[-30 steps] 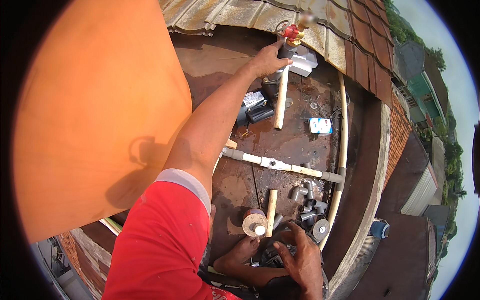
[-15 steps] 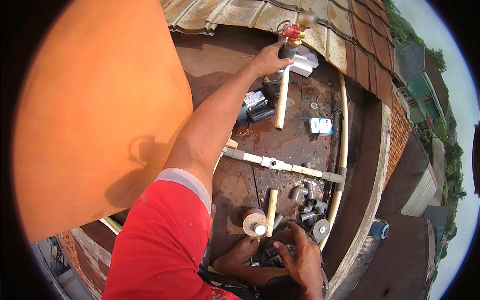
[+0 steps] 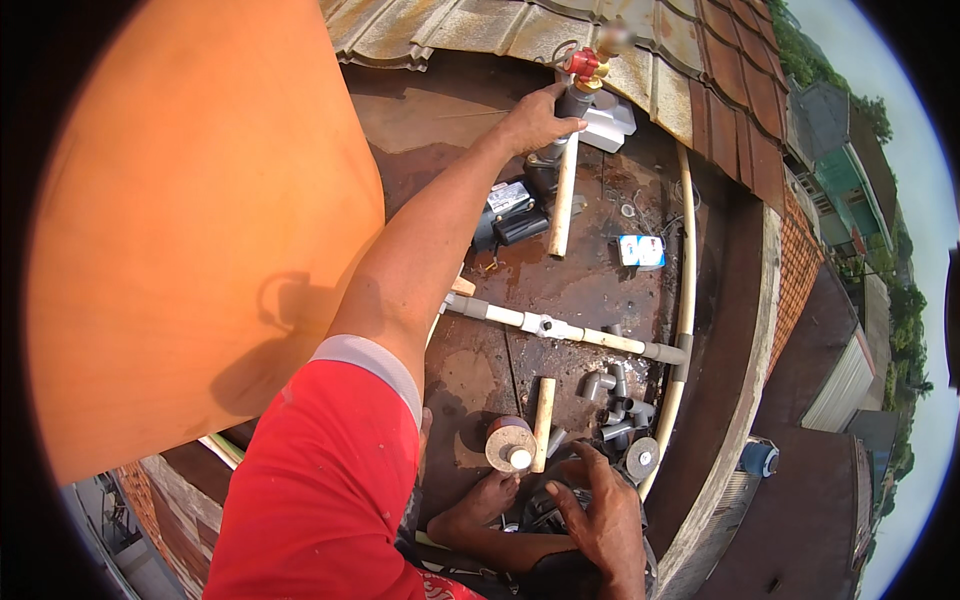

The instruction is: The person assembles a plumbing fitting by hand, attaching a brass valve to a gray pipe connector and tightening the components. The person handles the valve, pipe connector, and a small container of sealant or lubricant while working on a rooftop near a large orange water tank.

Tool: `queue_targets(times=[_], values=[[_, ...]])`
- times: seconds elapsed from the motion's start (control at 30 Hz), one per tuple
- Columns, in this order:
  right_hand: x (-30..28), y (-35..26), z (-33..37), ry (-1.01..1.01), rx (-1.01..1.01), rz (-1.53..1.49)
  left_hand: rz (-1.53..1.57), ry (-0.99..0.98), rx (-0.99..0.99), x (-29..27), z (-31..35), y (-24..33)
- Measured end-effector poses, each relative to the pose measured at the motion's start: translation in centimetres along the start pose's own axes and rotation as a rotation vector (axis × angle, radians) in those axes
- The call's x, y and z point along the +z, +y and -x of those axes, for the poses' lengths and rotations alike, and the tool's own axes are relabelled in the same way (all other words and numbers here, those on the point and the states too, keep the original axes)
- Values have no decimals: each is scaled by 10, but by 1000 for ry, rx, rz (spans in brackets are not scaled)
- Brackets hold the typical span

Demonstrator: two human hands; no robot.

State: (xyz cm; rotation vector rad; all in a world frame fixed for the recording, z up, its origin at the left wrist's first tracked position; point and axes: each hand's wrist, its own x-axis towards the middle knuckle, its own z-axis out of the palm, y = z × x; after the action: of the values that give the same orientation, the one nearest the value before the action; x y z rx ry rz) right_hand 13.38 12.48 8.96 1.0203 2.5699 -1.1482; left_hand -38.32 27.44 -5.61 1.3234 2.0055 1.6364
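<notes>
At the far end of my outstretched arm, my left hand (image 3: 543,120) is wrapped round an upright dark grey pipe (image 3: 573,104). A red and brass valve-like fitting (image 3: 587,66) tops this pipe. Just below the hand sits a black electric water pump (image 3: 512,212) with a pale label, and a loose cream pipe (image 3: 564,195) stands beside it. Close to my body, my right hand (image 3: 608,520) hangs over my bent leg with thumb and fingers apart, holding nothing that shows. Nearest to it are a grey disc (image 3: 642,458) and several grey elbow fittings (image 3: 618,405).
A big orange tank (image 3: 200,230) fills the left. A cream pipe with a white valve (image 3: 545,327) crosses the rusty floor, joining a long pipe (image 3: 688,260) on the right. A round tin (image 3: 511,444), short pipe (image 3: 544,425), and blue-white packet (image 3: 641,252) lie about. Roof tiles (image 3: 530,35) overhang.
</notes>
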Motion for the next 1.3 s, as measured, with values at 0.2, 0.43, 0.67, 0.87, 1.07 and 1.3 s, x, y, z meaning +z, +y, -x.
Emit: queue_targets(times=[0.2,0.43,0.67,0.87,1.07,1.3], values=[[0,1,0,-4,3,7,-26,-3,-10,-2,3,5],[0,1,0,-5,-3,8,7,-5,9,0,2,5],[0,1,-1,-13,-19,18,19,15,17,0,-1,-3],[-1,1,0,-6,-12,11,-29,22,11,3,0,3],[-1,-2,-1,-9,-14,14,-14,34,16,1,1,-5],[-1,0,0,-2,-21,6,-14,23,14,2,-1,1]])
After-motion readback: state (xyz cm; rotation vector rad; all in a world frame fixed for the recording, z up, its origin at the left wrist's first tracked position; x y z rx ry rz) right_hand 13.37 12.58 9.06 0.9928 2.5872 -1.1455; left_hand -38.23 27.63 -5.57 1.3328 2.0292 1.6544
